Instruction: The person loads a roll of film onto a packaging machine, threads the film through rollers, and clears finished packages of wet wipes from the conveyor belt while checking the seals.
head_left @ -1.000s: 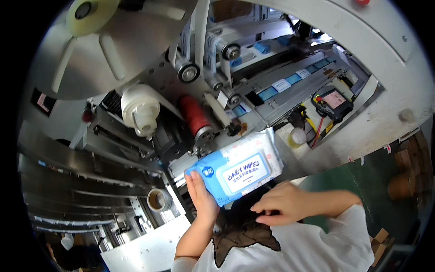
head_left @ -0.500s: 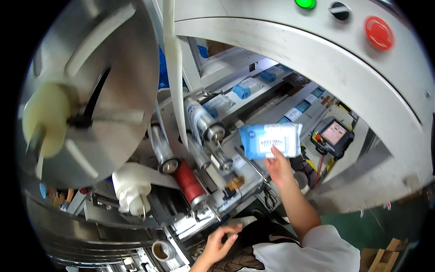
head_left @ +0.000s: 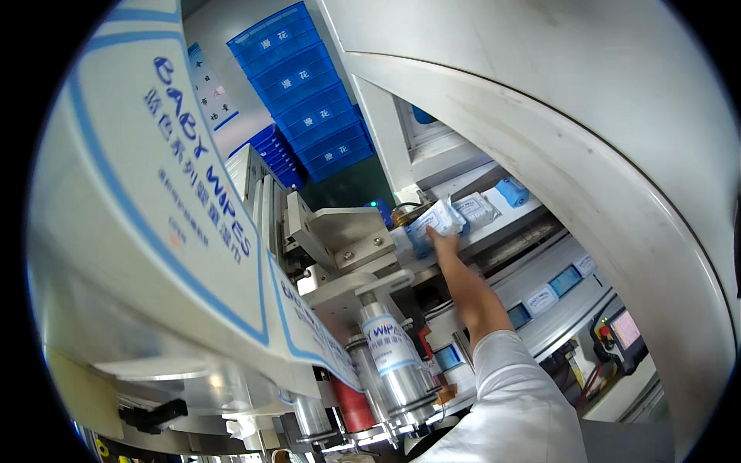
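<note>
With its arm stretched far forward into the machine, my right hand (head_left: 443, 242) is closed on a soft blue-and-white pack of wipes (head_left: 438, 219). The pack is tilted just above a conveyor, and its lower end meets or overlaps something blue beneath; I cannot tell which. Close to its right on the belt lie a white-and-blue wipes pack (head_left: 476, 207) and a blue-ended pack (head_left: 512, 191). A thick metal bracket (head_left: 359, 241) stands to the left of the hand. My left hand is out of view.
A printed label web (head_left: 193, 185) fills the left side and runs down to a metal roller (head_left: 386, 347) beside a red roller (head_left: 353, 407). A white machine frame (head_left: 556, 100) arches over the right. Blue crates (head_left: 301, 92) stand stacked behind; a handheld control screen (head_left: 624, 328) is lower right.
My right hand has carried the wipes pack forward and down to the conveyor. The view has shifted left and forward, bringing in the label web and crates; my left hand has left the picture.
</note>
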The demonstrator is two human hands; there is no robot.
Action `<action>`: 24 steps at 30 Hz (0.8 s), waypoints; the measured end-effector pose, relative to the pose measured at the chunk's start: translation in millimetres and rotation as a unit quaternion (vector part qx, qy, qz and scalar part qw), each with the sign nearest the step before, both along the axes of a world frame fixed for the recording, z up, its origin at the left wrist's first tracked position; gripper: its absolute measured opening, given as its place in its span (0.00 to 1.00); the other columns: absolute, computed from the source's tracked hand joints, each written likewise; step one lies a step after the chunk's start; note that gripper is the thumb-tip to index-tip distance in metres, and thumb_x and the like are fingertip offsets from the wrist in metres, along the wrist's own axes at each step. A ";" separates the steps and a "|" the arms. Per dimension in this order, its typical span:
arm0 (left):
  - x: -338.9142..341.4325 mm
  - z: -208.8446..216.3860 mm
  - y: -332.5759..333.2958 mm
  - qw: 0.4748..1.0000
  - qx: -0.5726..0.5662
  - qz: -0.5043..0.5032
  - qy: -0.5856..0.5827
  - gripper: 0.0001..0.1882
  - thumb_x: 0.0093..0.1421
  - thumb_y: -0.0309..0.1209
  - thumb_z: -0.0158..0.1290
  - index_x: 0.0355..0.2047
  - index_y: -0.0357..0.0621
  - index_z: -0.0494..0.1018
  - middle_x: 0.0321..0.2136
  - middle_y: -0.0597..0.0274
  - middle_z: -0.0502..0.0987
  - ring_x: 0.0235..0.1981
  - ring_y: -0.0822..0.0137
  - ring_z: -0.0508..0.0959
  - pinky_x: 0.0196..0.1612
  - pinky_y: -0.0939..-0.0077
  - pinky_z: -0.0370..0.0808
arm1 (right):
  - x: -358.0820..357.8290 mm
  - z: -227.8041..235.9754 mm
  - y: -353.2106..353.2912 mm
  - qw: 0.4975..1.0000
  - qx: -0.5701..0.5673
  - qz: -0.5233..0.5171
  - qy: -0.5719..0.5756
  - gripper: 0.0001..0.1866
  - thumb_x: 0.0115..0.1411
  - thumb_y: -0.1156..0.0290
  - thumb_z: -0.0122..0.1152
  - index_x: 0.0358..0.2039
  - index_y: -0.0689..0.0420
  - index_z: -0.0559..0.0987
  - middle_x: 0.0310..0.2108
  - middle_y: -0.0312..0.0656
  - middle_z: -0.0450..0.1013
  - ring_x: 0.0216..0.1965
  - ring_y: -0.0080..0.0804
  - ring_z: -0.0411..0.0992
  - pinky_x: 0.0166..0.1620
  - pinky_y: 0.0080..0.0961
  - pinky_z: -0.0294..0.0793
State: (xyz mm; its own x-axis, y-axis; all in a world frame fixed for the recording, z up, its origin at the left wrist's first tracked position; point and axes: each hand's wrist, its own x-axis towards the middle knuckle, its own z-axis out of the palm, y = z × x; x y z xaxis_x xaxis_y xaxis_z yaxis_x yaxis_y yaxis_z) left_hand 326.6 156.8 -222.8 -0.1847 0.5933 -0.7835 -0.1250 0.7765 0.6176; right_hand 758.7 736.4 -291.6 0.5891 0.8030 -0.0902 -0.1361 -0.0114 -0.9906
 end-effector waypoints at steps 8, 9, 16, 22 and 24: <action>22.1 13.9 11.7 1.000 0.002 0.018 0.016 0.06 0.58 0.23 0.50 0.36 0.40 0.74 0.28 0.60 0.75 0.28 0.66 0.73 0.29 0.76 0.69 | -36.5 29.7 7.5 0.917 -0.256 0.304 0.027 0.20 0.59 0.50 0.54 0.32 0.57 0.78 0.28 0.44 0.76 0.28 0.41 0.74 0.31 0.35 0.72; 23.2 13.4 20.9 1.000 0.005 0.007 0.014 0.06 0.58 0.23 0.50 0.36 0.40 0.74 0.28 0.60 0.75 0.27 0.67 0.73 0.29 0.76 0.68 | -15.9 26.8 9.5 0.923 -0.225 0.297 -0.092 0.20 0.59 0.50 0.53 0.28 0.56 0.79 0.27 0.44 0.76 0.28 0.42 0.74 0.31 0.36 0.72; 28.3 18.0 7.6 0.999 -0.001 0.039 0.025 0.05 0.58 0.23 0.50 0.35 0.40 0.74 0.27 0.62 0.75 0.25 0.70 0.72 0.26 0.79 0.68 | 68.2 -4.5 9.8 0.921 -0.176 -0.273 -0.214 0.13 0.52 0.68 0.63 0.33 0.63 0.74 0.33 0.49 0.74 0.29 0.44 0.75 0.34 0.36 0.76; 25.0 16.6 3.2 0.999 0.007 0.042 0.027 0.05 0.58 0.23 0.50 0.34 0.41 0.75 0.25 0.64 0.75 0.23 0.72 0.72 0.24 0.81 0.67 | 63.2 -12.8 18.5 0.962 -0.141 -0.073 0.224 0.08 0.53 0.79 0.60 0.34 0.62 0.74 0.33 0.42 0.72 0.31 0.35 0.75 0.28 0.25 0.78; 23.6 20.1 0.9 0.999 0.019 0.035 0.027 0.05 0.59 0.23 0.50 0.34 0.41 0.75 0.25 0.64 0.75 0.23 0.73 0.71 0.23 0.82 0.67 | 49.8 5.1 7.5 0.962 -0.058 -0.081 0.253 0.09 0.53 0.79 0.60 0.36 0.62 0.73 0.37 0.41 0.70 0.36 0.34 0.73 0.37 0.27 0.77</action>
